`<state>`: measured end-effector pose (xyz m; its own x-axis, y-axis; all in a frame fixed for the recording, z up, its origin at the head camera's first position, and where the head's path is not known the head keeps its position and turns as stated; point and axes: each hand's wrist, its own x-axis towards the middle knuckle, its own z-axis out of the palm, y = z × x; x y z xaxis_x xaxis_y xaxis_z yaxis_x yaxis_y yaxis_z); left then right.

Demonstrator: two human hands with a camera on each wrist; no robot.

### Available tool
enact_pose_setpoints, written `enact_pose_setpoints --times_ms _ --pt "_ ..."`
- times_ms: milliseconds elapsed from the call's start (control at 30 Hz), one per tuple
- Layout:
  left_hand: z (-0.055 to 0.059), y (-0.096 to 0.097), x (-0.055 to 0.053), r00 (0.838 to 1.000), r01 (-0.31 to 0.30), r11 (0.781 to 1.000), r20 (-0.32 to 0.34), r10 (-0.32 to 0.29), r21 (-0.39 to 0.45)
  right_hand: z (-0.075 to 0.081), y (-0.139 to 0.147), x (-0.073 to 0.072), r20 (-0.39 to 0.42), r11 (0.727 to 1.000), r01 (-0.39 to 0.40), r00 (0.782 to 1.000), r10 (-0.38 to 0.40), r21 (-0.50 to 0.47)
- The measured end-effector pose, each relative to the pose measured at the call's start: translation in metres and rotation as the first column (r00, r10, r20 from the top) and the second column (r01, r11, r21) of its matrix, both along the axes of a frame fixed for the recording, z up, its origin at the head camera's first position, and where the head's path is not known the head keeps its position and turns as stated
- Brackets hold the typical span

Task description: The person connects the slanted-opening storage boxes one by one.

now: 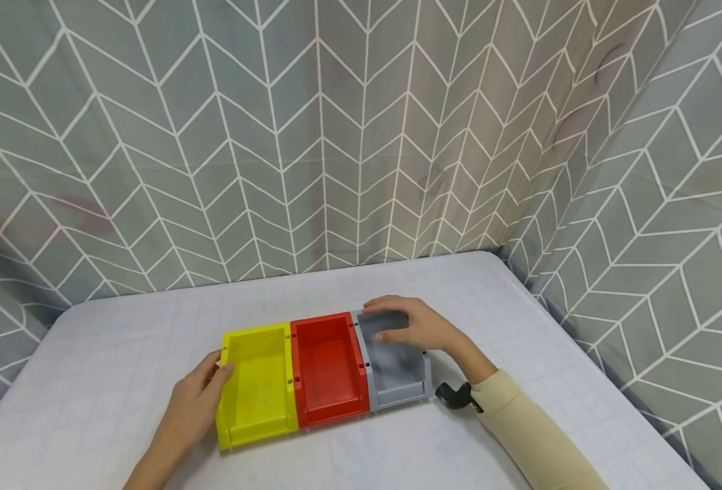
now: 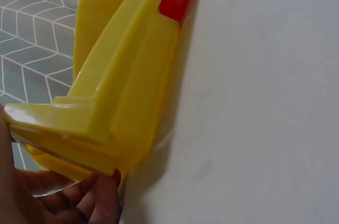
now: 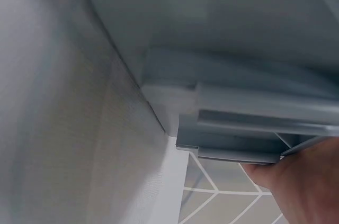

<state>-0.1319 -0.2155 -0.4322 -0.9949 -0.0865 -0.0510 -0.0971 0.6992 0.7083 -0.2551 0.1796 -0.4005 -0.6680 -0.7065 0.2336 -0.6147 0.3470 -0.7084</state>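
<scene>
Three open-top plastic bins stand side by side in a row on the table: a yellow bin [image 1: 256, 381], a red bin [image 1: 330, 367] and a grey bin [image 1: 391, 367]. My left hand [image 1: 195, 398] holds the yellow bin by its left wall, thumb over the rim and fingers outside. In the left wrist view, fingertips [image 2: 108, 187] press under a corner of the yellow bin [image 2: 122, 75]. Over the back of the grey bin is my right hand [image 1: 418, 323], its thumb and fingers spread apart. The right wrist view has the grey bin [image 3: 238, 102] close up, with part of the right hand [image 3: 307, 181] beside its edge.
A white cloth covers the table [image 1: 152, 327]. Behind and to the right hangs a grey curtain [image 1: 361, 136] with white zigzag lines. A black curved piece [image 1: 455, 395] sits at the right sleeve cuff, close to the grey bin's front corner.
</scene>
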Motion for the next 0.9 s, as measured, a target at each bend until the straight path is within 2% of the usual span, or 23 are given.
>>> enact_pose_setpoints --times_ms 133,367,567,700,767,833,867,900 --pt "0.003 -0.002 0.0 1.0 -0.011 1.0 -0.021 0.011 -0.022 -0.001 0.0 0.001 0.034 0.999 -0.016 0.999 0.018 -0.05" --pt "0.009 -0.005 0.0 1.0 -0.021 0.999 -0.002 0.021 -0.04 -0.004 -0.005 0.004 0.043 0.994 -0.006 0.999 0.01 -0.109" --pt "0.014 -0.006 -0.003 1.0 -0.002 0.997 0.01 0.003 -0.083 0.0 -0.004 0.006 0.046 0.996 0.007 0.999 -0.003 -0.087" --pt "0.016 -0.007 -0.005 0.999 0.001 0.996 0.045 0.003 -0.089 0.003 -0.002 0.008 0.051 0.997 0.009 0.999 -0.005 -0.076" --pt "0.017 -0.008 -0.006 0.998 0.007 0.995 0.062 -0.001 -0.096 0.005 -0.002 0.008 0.025 0.998 0.027 0.999 -0.026 -0.058" --pt "0.02 -0.01 -0.005 0.998 0.018 0.992 0.07 -0.009 -0.123 0.009 0.0 0.009 -0.058 0.996 0.086 0.994 -0.087 -0.021" --pt "0.023 -0.01 -0.004 0.998 0.016 0.989 0.06 -0.007 -0.15 0.012 0.002 0.008 -0.116 0.991 0.131 0.985 -0.13 0.0" --pt "0.026 -0.012 -0.003 0.999 0.006 0.984 0.033 0.0 -0.178 0.015 0.004 0.007 -0.182 0.982 0.189 0.966 -0.182 0.018"
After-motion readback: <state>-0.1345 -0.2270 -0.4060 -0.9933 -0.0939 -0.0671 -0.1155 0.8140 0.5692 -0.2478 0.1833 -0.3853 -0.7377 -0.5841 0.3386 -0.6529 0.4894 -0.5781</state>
